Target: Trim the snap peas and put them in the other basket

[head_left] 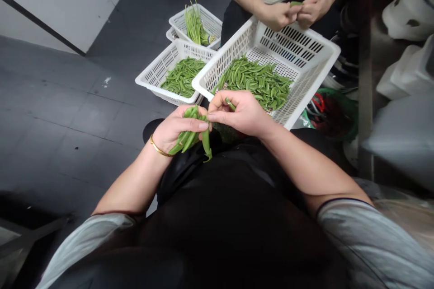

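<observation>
Several green pea pods (188,138) lie bunched in my left hand (171,127), its thumb pressed over them; one pod hangs down by the fingertips. My right hand (242,110) pinches at the end of a pod right at the left fingertips, and a short piece of green pod (230,104) shows in its curled fingers. Just beyond my hands stands a large white basket (313,95), tilted in view, with a heap of pea pods (256,79) in it. A smaller white basket (149,79) to its left holds more pods (183,76).
Across the large basket, a co-worker's hands (291,13) hold a green pod over its far rim. Behind the smaller basket, another white basket (174,20) holds long green stalks (195,27). White containers (407,72) and a green bag (342,115) are at right. Dark tiled floor (68,104) spreads left.
</observation>
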### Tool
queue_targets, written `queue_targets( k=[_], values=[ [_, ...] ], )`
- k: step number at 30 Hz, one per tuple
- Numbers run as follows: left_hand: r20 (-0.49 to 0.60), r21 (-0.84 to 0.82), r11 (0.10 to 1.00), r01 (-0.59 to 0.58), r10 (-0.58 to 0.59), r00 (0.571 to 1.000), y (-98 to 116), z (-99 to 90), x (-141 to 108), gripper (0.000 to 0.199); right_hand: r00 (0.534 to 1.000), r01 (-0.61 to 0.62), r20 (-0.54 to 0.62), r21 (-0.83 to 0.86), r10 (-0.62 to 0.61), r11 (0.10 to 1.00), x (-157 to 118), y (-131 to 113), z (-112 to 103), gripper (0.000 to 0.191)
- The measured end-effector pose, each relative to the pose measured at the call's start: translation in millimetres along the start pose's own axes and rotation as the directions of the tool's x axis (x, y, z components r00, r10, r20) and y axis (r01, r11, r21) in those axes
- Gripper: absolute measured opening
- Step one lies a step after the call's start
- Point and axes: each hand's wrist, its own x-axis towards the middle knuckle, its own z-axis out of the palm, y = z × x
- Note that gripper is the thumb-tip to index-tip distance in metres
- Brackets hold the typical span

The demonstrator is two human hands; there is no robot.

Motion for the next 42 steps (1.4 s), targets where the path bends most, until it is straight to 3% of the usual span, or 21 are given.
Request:
queue_targets(
  k=[5,8,11,13,16,18,20,22,24,26,29,31,33,35,37,39,42],
  values=[
    [-0.132,-0.193,0.981,-0.013,-0.013,0.991,-17.0,13.5,10.4,0.019,0.969,0.105,-0.181,-0.325,-0.17,0.94,-5.6,8.4,8.2,0.023],
    [-0.299,-0.187,0.979,-0.08,0.02,0.954,-23.0,8.2,12.0,0.019,0.935,0.115,-0.266,-0.4,-0.235,0.909,-17.5,14.9,-1.3,0.019],
    [-0.463,-0.081,0.981,-0.179,0.122,0.878,-24.8,-4.2,5.5,0.019,0.911,0.007,-0.379,-0.377,-0.161,0.926,-35.2,20.7,-24.8,0.018],
    [-0.5,0.004,0.978,-0.21,0.184,0.846,-25.3,-8.1,-0.9,0.019,0.916,-0.063,-0.394,-0.333,-0.078,0.941,-45.2,23.6,-38.7,0.016],
    [-0.455,0.118,0.967,-0.227,0.256,0.853,-26.0,-2.4,-8.1,0.019,0.968,-0.07,-0.252,-0.303,-0.009,0.95,-51.4,23.9,-40.5,0.022],
    [-0.41,0.183,0.956,-0.228,0.285,0.867,-26.0,5.4,-10.6,0.019,0.998,0.02,-0.042,-0.361,-0.037,0.932,-49.0,22.6,-28.1,0.029],
    [-0.386,0.233,0.945,-0.228,0.305,0.871,-26.4,11.8,-12.6,0.019,0.987,0.145,0.133,-0.44,-0.096,0.886,-43.4,22.8,-12.5,0.017],
    [-0.385,0.258,0.939,-0.229,0.317,0.867,-28.3,14.0,-15.1,0.019,0.976,0.21,0.154,-0.483,-0.153,0.85,-37.8,25.0,-1.1,0.017],
    [-0.383,0.259,0.942,-0.216,0.305,0.872,-31.4,10.6,-18.7,0.019,0.98,0.194,0.063,-0.484,-0.187,0.853,-35.3,27.6,2.1,0.02],
    [-0.339,0.265,0.95,-0.163,0.25,0.907,-33.7,1.1,-23.4,0.02,0.978,0.196,0.032,-0.461,-0.205,0.866,-36.5,28.7,-1.8,0.02],
    [-0.269,0.303,0.952,-0.053,0.139,0.953,-30.7,-19.5,-31.5,0.021,0.95,0.285,0.24,-0.415,-0.198,0.864,-41.8,25.4,-12.0,0.02],
    [-0.258,0.345,0.938,-0.026,0.121,0.958,-24.7,-29.5,-35.2,0.022,0.902,0.323,0.406,-0.405,-0.148,0.855,-43.9,20.6,-14.8,0.019],
    [-0.171,0.423,0.906,-0.027,0.109,0.979,-19.1,-29.9,-36.1,0.023,0.86,0.342,0.501,-0.433,-0.092,0.834,-42.7,16.2,-11.5,0.017],
    [0.019,0.512,0.858,-0.04,0.035,0.999,-17.7,-20.8,-34.0,0.022,0.854,0.361,0.513,-0.46,-0.089,0.811,-38.9,14.8,-3.5,0.015],
    [0.13,0.523,0.851,-0.049,-0.023,0.991,-22.3,-7.9,-30.0,0.018,0.883,0.36,0.448,-0.456,-0.139,0.814,-34.8,17.0,5.4,0.015],
    [0.064,0.404,0.914,-0.036,0.011,0.998,-31.4,1.1,-25.5,0.018,0.929,0.322,0.317,-0.435,-0.192,0.841,-33.5,21.7,10.6,0.017],
    [-0.228,0.095,0.994,-0.062,0.082,0.97,-44.9,-1.7,-19.6,0.022,0.97,0.235,0.151,-0.392,-0.189,0.89,-39.6,28.6,6.1,0.018]
  ],
)
